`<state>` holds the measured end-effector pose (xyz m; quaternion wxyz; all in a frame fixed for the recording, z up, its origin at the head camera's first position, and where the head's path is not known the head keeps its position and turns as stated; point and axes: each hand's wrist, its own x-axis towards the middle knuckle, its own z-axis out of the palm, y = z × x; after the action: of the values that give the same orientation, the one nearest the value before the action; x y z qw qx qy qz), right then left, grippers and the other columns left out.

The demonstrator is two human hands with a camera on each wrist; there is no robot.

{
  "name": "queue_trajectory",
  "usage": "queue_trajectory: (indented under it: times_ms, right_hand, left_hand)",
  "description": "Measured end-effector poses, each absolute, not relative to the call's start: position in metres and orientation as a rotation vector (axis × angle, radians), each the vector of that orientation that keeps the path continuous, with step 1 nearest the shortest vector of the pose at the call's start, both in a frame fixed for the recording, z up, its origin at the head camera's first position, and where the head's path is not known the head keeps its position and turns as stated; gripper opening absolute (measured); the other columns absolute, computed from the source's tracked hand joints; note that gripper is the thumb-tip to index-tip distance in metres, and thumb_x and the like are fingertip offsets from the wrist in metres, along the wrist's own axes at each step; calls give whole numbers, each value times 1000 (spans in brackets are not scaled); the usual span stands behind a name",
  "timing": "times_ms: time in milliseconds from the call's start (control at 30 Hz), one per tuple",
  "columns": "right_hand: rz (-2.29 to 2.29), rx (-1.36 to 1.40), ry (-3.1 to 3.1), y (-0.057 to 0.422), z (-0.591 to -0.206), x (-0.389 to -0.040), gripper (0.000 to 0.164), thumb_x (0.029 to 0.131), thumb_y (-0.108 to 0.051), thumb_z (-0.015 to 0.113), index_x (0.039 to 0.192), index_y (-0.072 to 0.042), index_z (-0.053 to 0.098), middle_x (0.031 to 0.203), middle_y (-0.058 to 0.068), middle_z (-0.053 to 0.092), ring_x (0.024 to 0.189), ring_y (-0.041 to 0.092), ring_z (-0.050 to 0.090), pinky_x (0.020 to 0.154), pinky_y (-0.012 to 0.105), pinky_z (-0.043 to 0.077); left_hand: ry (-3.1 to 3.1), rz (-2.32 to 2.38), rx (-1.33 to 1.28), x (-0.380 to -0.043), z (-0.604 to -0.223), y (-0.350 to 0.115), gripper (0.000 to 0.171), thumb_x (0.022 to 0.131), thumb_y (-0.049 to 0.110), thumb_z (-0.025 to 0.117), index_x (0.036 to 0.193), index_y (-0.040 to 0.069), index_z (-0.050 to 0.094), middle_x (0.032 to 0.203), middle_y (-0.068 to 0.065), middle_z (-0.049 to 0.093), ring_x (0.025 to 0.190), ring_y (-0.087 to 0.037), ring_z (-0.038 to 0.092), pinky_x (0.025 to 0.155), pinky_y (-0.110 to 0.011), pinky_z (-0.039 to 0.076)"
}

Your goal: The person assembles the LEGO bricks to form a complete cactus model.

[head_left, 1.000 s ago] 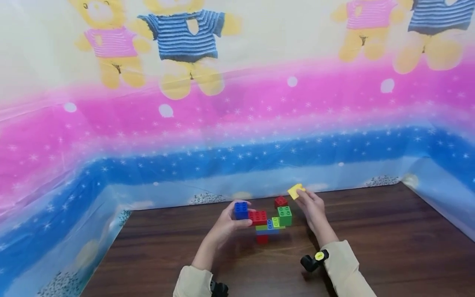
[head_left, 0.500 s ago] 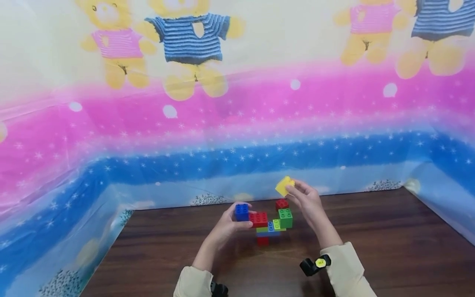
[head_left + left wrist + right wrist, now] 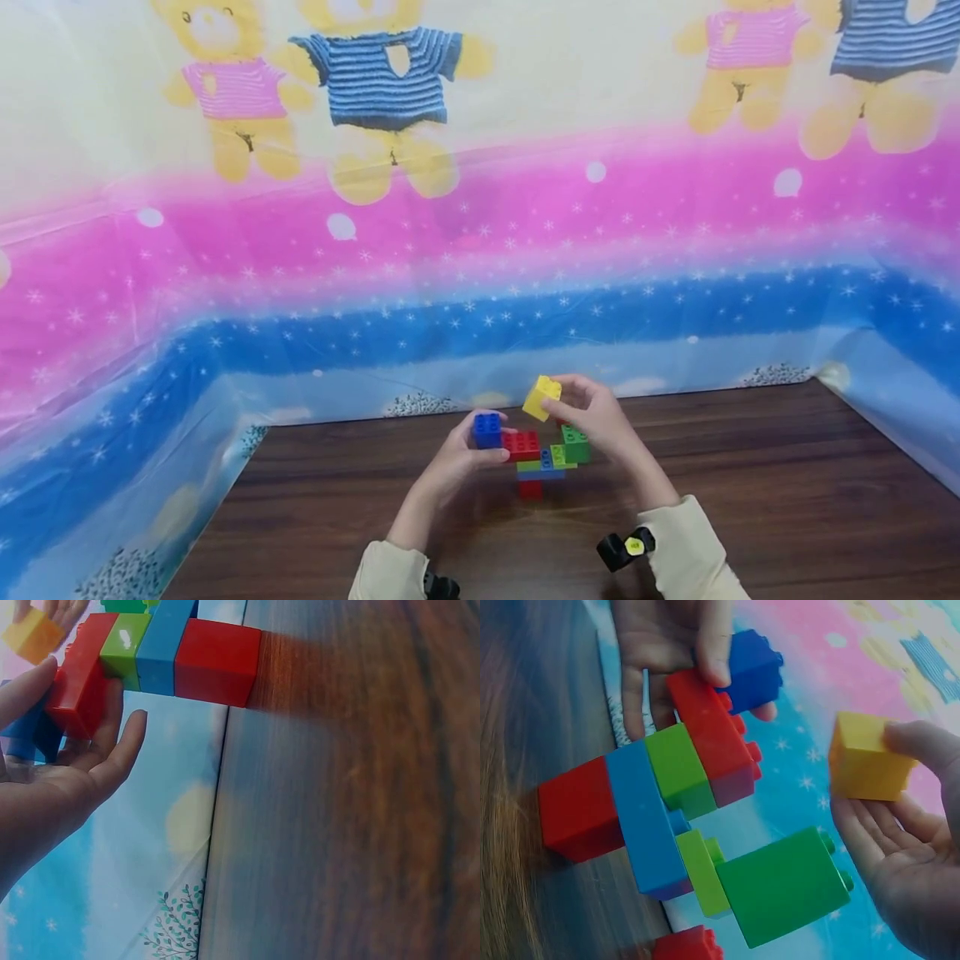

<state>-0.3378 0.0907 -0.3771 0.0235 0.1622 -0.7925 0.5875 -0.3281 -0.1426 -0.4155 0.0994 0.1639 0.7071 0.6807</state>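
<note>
A toy brick structure stands on the table, its lowest red brick (image 3: 217, 662) meeting the wood. Over that sit a blue brick (image 3: 646, 817) and a lime brick (image 3: 679, 769), topped by a long red brick (image 3: 521, 447). A royal blue brick (image 3: 487, 430) sits at its left end and a green brick (image 3: 576, 446) rises on the right. My left hand (image 3: 453, 457) grips the long red brick's left end, thumb in front and fingers below. Higher up, my right hand (image 3: 600, 421) pinches a yellow brick (image 3: 542, 398) between thumb and fingers, tilted and apart from the structure.
A loose red brick (image 3: 688, 945) lies behind the structure, mostly hidden by my right hand in the head view. The dark wooden table (image 3: 315, 517) ends at a printed bear curtain (image 3: 450, 333) along the back and sides.
My right hand has carried the yellow brick leftward, from beyond the green brick to above the long red brick. My left hand keeps its grip on the structure.
</note>
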Motion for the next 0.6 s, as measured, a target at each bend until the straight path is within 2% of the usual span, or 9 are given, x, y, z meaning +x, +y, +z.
queue_trajectory:
  times_ms: [100, 267, 400, 600]
  right_hand:
    - [1655, 593, -2520, 85, -378, -335, 44, 93, -25, 66, 131, -5, 57, 121, 19, 65, 115, 37, 62, 84, 39, 59]
    - [1512, 683, -2555, 81, -378, -332, 40, 93, -17, 65, 130, -4, 57, 120, 19, 66, 115, 39, 63, 88, 44, 58]
    - [1481, 792, -2575, 81, -380, -333, 39, 95, -19, 63, 130, -2, 57, 119, 20, 66, 111, 37, 66, 86, 41, 59]
    - [1433, 820, -2597, 78, -382, -334, 40, 95, -24, 63, 129, -3, 58, 120, 20, 67, 107, 35, 68, 84, 40, 59]
  left_hand:
    - [2095, 2002, 478, -328, -415, -144, 51, 90, 8, 65, 136, 1, 43, 136, -23, 56, 119, -26, 61, 101, -41, 52]
    - [2093, 1987, 482, -328, -414, -144, 52, 91, 9, 65, 137, 2, 42, 137, -23, 55, 121, -28, 59, 103, -43, 51]
    - [2095, 1981, 485, -329, -415, -144, 54, 91, 8, 65, 138, 0, 40, 137, -24, 54, 123, -30, 58, 102, -44, 51]
    - [2092, 1981, 482, -330, -416, -145, 51, 91, 9, 65, 136, 4, 42, 136, -22, 53, 118, -24, 59, 102, -43, 51]
